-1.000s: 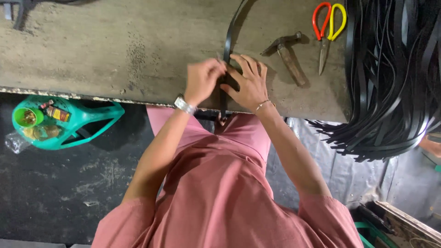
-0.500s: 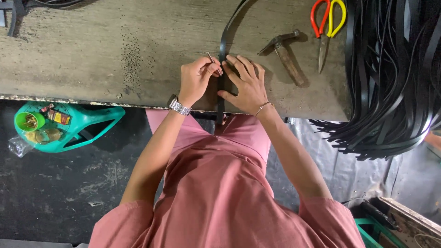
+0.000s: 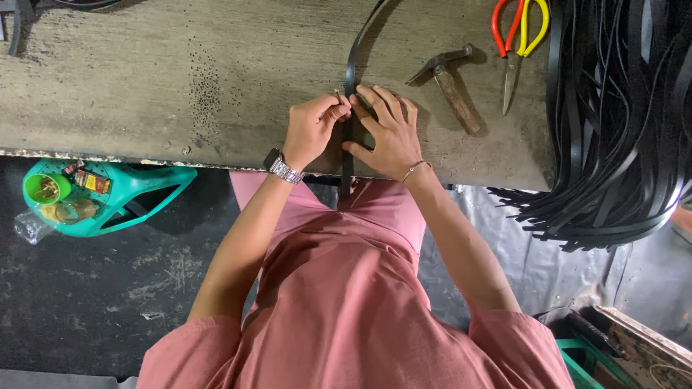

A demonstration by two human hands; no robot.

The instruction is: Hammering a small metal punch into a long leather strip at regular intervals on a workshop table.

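over on the far left, below the bench edge, a green plastic basket (image 3: 108, 198) sits on the dark floor with small bits inside. up on the worn wooden workbench (image 3: 144, 79), the left hand (image 3: 310, 130) wears a metal watch and has its fingers (image 3: 339, 112) curled tight, pinching a small nail (image 3: 337, 94) right at the left edge of the black strap (image 3: 351, 65). the strap runs down the bench between both hands and over the near edge. the right hand (image 3: 389, 133) lies flat, fingers spread, pressing the strap down from its right side, holding nothing else. further right, a hammer (image 3: 450, 83) lies alone, then red and yellow scissors (image 3: 517, 36), then a heap of black straps (image 3: 620, 122) spilling off the bench.
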